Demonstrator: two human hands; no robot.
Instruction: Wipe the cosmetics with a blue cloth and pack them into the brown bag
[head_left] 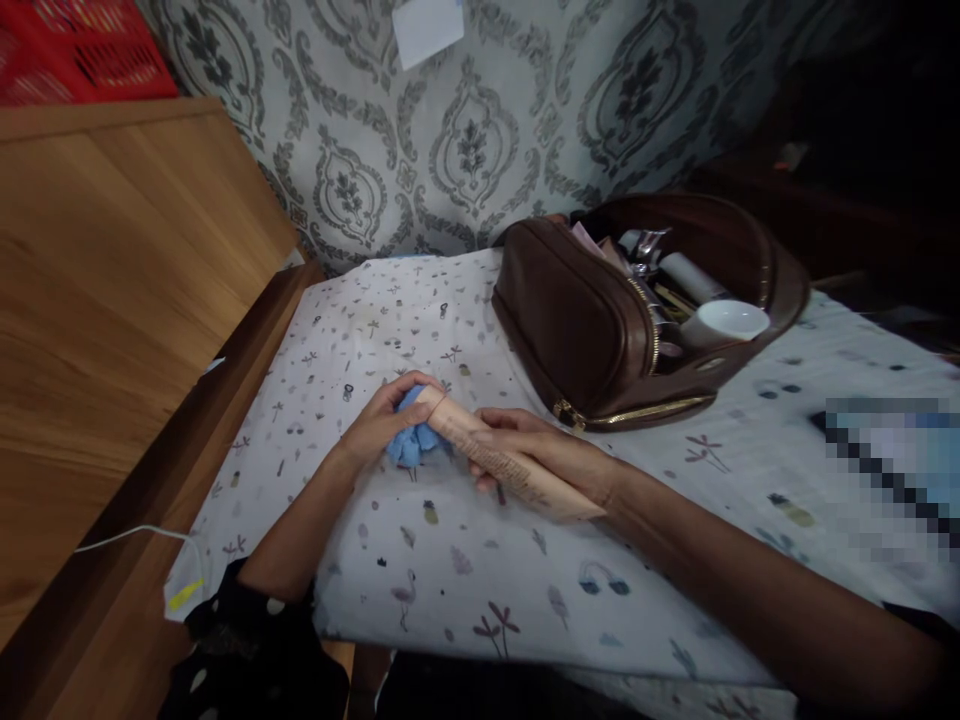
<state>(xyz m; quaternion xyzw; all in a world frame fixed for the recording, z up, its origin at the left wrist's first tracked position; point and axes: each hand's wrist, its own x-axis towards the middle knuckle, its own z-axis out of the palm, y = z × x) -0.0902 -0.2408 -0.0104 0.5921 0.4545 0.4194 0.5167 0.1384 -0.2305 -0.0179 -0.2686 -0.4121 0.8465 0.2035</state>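
A peach-coloured squeeze tube (510,468) with small dark print lies slanted in front of me, its flat end toward the lower right. My right hand (536,445) is closed around its middle. At the upper left end of the tube, my left hand (390,415) grips a crumpled blue cloth (412,445) pressed against that end. The cloth and the fingers hide whether the tube has a cap there. Both hands are just over the patterned white cloth (420,300) that covers the table.
A brown bag (577,310) stands unzipped behind my right hand, with a white cup (726,322) and several toiletries inside. A blurred-out device (900,465) lies at the right. Wooden furniture (127,260) rises on the left, with a red basket (90,55) on top. A patterned wall (465,140) closes the back.
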